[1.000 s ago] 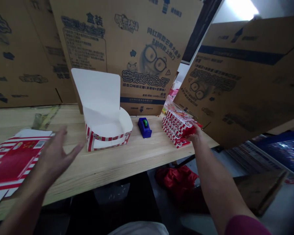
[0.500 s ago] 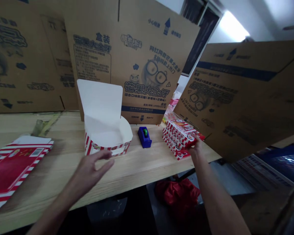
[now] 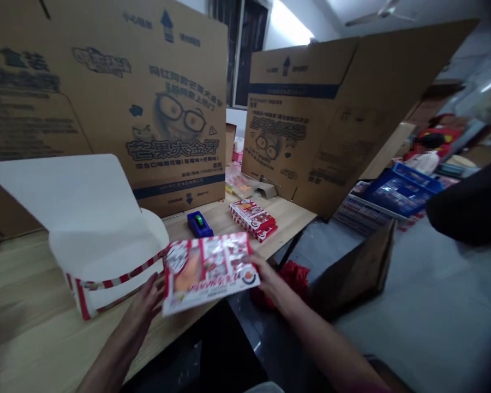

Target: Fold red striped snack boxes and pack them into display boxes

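Both hands hold a flat red-and-white snack packet (image 3: 209,271) above the front edge of the wooden table (image 3: 36,327). My left hand (image 3: 144,307) grips its left edge, fingers closed on it. My right hand (image 3: 265,275) grips the right edge. Just left of the packet stands an open red-and-white striped carton (image 3: 94,245) with its white lid flap raised. Behind the packet lies a small stack of the same packets (image 3: 253,216), with a blue tape dispenser (image 3: 199,223) to its left.
Large printed cardboard boxes (image 3: 147,109) stand along the back of the table and at its right end (image 3: 311,131). Red bags (image 3: 297,273) lie on the floor under the table edge. A blue crate (image 3: 396,191) and another person's dark sleeve (image 3: 470,204) are on the right.
My right hand took a packet off the stack and brought it to the table's front edge. My left hand came in and took the packet's left edge. The view swung right.
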`<action>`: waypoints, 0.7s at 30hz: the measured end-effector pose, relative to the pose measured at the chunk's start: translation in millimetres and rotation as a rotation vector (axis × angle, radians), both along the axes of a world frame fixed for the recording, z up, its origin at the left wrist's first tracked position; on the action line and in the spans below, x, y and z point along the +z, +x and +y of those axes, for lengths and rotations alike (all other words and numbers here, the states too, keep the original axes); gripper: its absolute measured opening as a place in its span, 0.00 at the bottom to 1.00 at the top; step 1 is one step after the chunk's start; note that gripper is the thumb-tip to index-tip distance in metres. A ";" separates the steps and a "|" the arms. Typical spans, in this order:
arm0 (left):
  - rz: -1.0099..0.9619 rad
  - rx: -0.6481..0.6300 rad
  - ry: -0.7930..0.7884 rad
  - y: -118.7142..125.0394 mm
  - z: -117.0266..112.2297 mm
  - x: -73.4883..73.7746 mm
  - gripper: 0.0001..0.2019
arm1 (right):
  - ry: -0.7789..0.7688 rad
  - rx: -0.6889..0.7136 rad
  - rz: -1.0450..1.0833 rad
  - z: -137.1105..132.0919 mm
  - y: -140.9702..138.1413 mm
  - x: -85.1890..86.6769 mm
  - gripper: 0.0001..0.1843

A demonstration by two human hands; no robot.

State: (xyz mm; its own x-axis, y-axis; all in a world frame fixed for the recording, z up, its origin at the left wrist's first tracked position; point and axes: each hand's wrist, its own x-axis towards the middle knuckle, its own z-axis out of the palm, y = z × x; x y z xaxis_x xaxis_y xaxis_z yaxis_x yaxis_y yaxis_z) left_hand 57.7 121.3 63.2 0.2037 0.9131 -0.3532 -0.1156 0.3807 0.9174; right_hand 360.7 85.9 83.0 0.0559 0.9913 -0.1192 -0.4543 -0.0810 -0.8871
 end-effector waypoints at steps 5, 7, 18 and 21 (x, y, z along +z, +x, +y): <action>0.026 0.109 -0.018 -31.1 -33.4 -0.5 0.44 | 0.083 0.325 -0.046 2.0 -45.9 3.3 0.53; 0.101 0.172 0.137 -48.0 -45.5 2.0 0.47 | 0.172 0.447 -0.137 8.7 -50.5 6.5 0.60; 0.225 0.026 0.426 -101.3 -68.2 -42.9 0.58 | 0.158 0.811 -0.282 23.1 -96.6 -70.3 0.69; 0.257 0.044 0.437 -98.7 -66.0 -48.8 0.53 | 0.225 0.709 -0.320 23.1 -99.6 -73.4 0.68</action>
State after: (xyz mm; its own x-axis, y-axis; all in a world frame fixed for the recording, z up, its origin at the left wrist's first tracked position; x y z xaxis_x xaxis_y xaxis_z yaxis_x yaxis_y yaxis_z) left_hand -41.0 55.3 14.4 0.1186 0.9925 0.0301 0.1278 -0.0453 0.9908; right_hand 261.1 109.0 9.6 -0.5975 0.8019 0.0025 -0.0830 -0.0587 -0.9948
